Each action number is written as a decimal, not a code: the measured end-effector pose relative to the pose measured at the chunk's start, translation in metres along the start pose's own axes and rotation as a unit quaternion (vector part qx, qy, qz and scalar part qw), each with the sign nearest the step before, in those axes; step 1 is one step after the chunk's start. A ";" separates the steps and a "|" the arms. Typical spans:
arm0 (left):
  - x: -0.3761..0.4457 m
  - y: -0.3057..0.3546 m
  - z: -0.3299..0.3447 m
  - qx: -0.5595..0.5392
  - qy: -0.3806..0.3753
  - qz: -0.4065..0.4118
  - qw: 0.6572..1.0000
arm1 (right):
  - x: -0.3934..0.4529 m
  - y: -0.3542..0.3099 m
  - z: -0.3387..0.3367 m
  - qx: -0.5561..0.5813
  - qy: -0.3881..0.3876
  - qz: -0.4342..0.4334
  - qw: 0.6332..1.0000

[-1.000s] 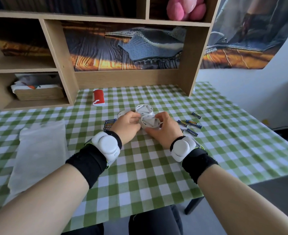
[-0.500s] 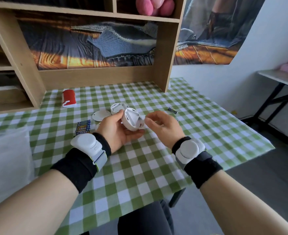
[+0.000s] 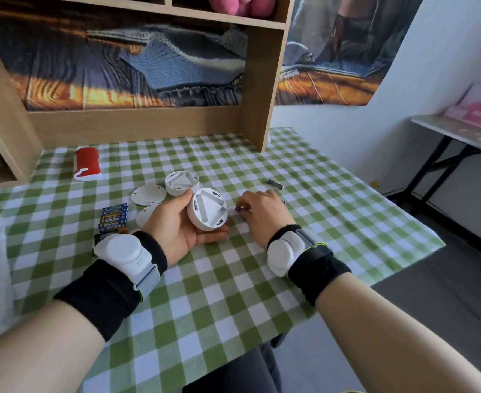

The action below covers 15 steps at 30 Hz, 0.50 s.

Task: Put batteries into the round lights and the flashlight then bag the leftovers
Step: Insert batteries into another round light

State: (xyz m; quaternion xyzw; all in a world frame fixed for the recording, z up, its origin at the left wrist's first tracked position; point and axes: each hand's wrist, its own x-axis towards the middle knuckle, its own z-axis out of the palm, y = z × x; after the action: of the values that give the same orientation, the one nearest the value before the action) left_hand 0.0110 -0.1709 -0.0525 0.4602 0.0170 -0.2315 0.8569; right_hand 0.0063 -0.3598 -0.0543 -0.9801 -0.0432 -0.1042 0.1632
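My left hand (image 3: 177, 225) is cupping one of two round lights (image 3: 207, 209); the other (image 3: 181, 183) is lying on the tabletop (image 3: 205, 279) beside two loose covers (image 3: 148, 194). My right hand (image 3: 262, 212) is pinching one battery (image 3: 238, 208).

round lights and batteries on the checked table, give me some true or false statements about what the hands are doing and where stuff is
1. The left hand holds a round light with its open battery side facing up. True.
2. The right hand rests flat and touches nothing. False: its fingers pinch a battery at the tablecloth.
3. A second round light lies on the cloth, also open. True.
4. The red flashlight is in the left hand. False: it lies on the cloth near the shelf unit.
5. A loose battery lies beyond the right hand. True.
6. Both covers are fitted on the lights. False: they lie loose on the cloth.
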 end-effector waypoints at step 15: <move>-0.006 0.006 -0.002 -0.049 -0.005 0.020 0.999 | -0.002 -0.039 -0.007 0.438 0.116 0.030 0.891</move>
State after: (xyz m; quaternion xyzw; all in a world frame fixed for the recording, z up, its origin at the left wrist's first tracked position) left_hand 0.0086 -0.1645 -0.0477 0.4166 0.0147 -0.2151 0.8832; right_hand -0.0015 -0.3252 -0.0364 -0.7909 -0.0361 -0.1826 0.5830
